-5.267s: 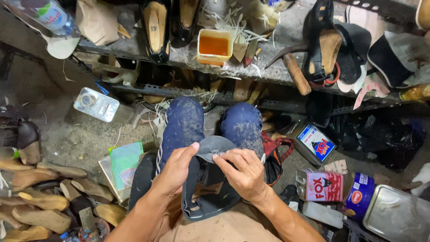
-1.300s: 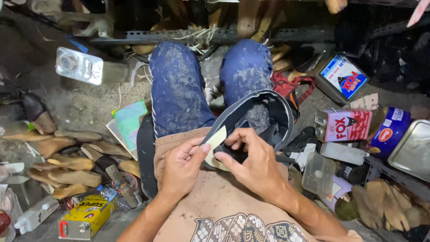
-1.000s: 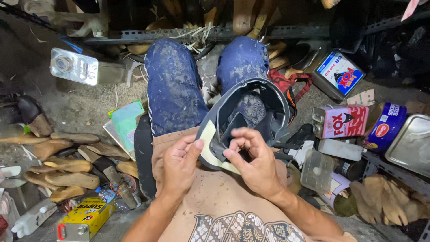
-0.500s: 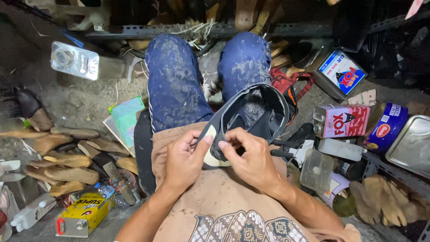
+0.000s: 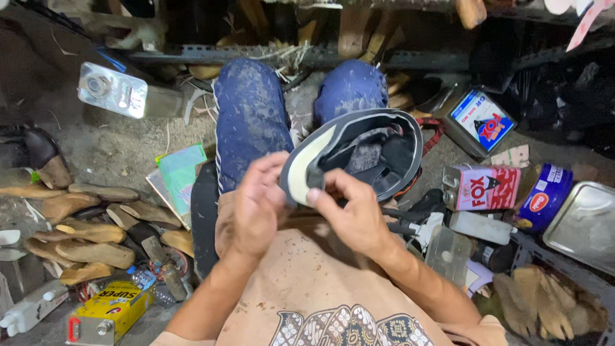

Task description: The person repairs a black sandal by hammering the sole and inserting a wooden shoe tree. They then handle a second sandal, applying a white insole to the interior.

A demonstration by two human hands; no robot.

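I hold a dark sandal [image 5: 375,150] with black straps and a pale yellowish sole edge over my lap, above my blue jeans [image 5: 253,122]. My left hand [image 5: 256,205] grips its near end from the left, fingers curled on the pale edge. My right hand [image 5: 349,214] pinches the same end from the right, thumb and fingers on the dark rim by the straps. The far end of the sandal tilts up and away toward my right knee.
Wooden shoe lasts [image 5: 83,221] lie piled at the left, with a yellow glue box [image 5: 109,314] and a white bottle [image 5: 29,311] near them. A metal can [image 5: 112,90] lies at upper left. Tins and cartons [image 5: 506,186] crowd the right, beside a metal tray [image 5: 586,224].
Over five seconds the view dropped from the workbench to my lap. In the last second both hands turned the sandal and shifted their grip along its near edge.
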